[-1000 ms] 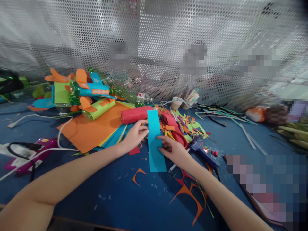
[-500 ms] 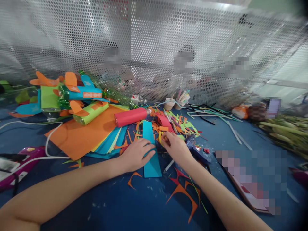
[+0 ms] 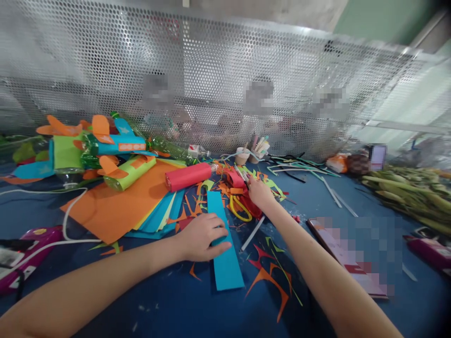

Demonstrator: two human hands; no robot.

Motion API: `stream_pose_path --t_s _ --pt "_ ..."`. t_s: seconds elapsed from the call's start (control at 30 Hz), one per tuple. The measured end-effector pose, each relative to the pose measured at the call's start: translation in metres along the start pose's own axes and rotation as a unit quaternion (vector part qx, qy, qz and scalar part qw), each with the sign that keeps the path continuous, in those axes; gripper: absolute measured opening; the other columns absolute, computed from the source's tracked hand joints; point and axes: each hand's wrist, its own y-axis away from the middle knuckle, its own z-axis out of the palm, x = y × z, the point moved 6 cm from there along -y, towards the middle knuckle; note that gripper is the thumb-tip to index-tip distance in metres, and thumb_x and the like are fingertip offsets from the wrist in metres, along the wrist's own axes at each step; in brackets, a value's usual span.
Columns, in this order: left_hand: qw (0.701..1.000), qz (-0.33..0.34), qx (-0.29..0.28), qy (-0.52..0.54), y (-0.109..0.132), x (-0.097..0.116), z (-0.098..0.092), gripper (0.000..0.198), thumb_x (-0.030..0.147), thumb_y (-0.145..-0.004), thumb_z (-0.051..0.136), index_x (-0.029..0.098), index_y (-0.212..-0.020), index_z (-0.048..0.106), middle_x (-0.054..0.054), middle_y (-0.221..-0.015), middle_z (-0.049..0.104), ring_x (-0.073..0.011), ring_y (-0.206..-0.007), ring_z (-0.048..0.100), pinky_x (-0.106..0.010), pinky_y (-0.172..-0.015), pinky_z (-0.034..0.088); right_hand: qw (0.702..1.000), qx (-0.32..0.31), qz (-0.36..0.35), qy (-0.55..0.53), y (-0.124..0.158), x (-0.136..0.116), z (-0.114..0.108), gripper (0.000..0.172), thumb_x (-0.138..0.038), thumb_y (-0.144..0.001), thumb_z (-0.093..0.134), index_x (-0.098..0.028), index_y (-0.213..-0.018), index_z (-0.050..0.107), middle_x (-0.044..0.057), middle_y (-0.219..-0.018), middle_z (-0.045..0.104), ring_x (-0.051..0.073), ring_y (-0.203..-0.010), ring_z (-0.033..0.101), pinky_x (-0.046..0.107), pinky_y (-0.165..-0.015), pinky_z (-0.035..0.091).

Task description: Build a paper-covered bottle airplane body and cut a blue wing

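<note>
blue paper strip: lying on the bench. left hand: over the strip's left edge, fingers loosely spread. right hand: beyond the strip to its right, among pens, fingers curled; whether they pinch anything cannot be told. purple device, well left of the strip: white label, print too small to read. bench surface: dark blue, pale specks, orange offcut right of the strip. perforated metal screen: upright, far beyond the strip.
</note>
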Motion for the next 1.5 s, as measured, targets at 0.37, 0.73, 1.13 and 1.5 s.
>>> stream_pose_path --t_s 0.37,0.73,1.13,1.5 --pt "0.950 -0.171 0.250 0.079 0.003 -0.039 -0.036 0.036 0.027 -0.089 0.040 0.019 -0.123 0.044 -0.009 -0.121 0.052 -0.0203 -0.112 0.048 -0.036 -0.096 0.038 0.804 -0.061 -0.115 -0.581 0.068 -0.057 -0.040 0.025 -0.022 -0.080 0.029 -0.022 -0.084 0.054 0.001 -0.068 0.049 0.016 -0.060 0.046 0.027 -0.057 0.038" --pt "0.985 -0.132 0.115 0.003 -0.001 -0.042 -0.010 0.028 0.036 -0.091 0.036 0.016 -0.098 0.056 -0.007 -0.094 0.057 -0.0195 -0.091 0.054 -0.035 -0.082 0.045 0.560 -0.167 -0.015 -0.811 0.097 -0.077 -0.007 0.038 -0.056 -0.083 0.035 -0.022 -0.069 0.045 -0.005 -0.052 0.028 0.011 -0.047 0.029 0.025 -0.049 0.027" --pt "0.985 -0.148 0.070 0.050 0.000 -0.046 0.012 0.032 0.030 -0.093 0.025 0.018 -0.114 0.046 -0.011 -0.107 0.057 -0.0237 -0.103 0.053 -0.041 -0.088 0.041 0.594 -0.191 0.012 -0.782 0.095 -0.080 0.018 0.023 -0.044 -0.081 0.052 -0.021 -0.085 0.053 -0.005 -0.057 0.044 0.009 -0.052 0.038 0.022 -0.048 0.028" --pt "0.981 -0.170 0.056 0.076 0.000 -0.050 0.014 0.027 0.032 -0.091 0.031 0.020 -0.105 0.051 -0.006 -0.087 0.061 -0.0236 -0.084 0.058 -0.037 -0.075 0.045 0.596 -0.160 0.055 -0.785 0.095 -0.076 0.019 0.024 -0.044 -0.077 0.057 -0.020 -0.075 0.052 -0.006 -0.052 0.044 0.008 -0.049 0.037 0.022 -0.047 0.029"
